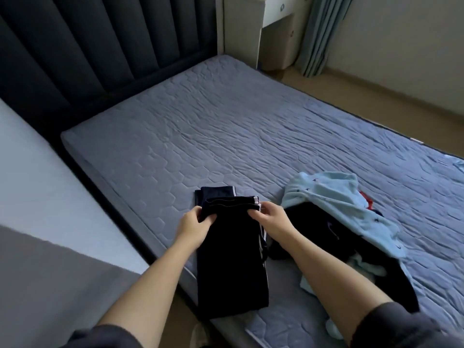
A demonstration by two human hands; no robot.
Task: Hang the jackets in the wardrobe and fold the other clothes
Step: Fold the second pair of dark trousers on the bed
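The mattress cover [226,136] is a matt grey-blue cloth, quilted in a stitched pebble pattern and lightly wrinkled. On its near edge lie the dark trousers [231,259], a soft, matt navy cloth with a smoother white stripe down the side seam, and just right of them on the mattress cover the pale blue garment [334,204] looks fleecy and slightly fuzzy. Behind the mattress cover the headboard [100,46] is padded dark fabric in upright channels, and beyond its far corner are a smooth, matt white cabinet [253,26], a pleated cloth curtain [324,33] and a smooth wood-toned floor [376,106].
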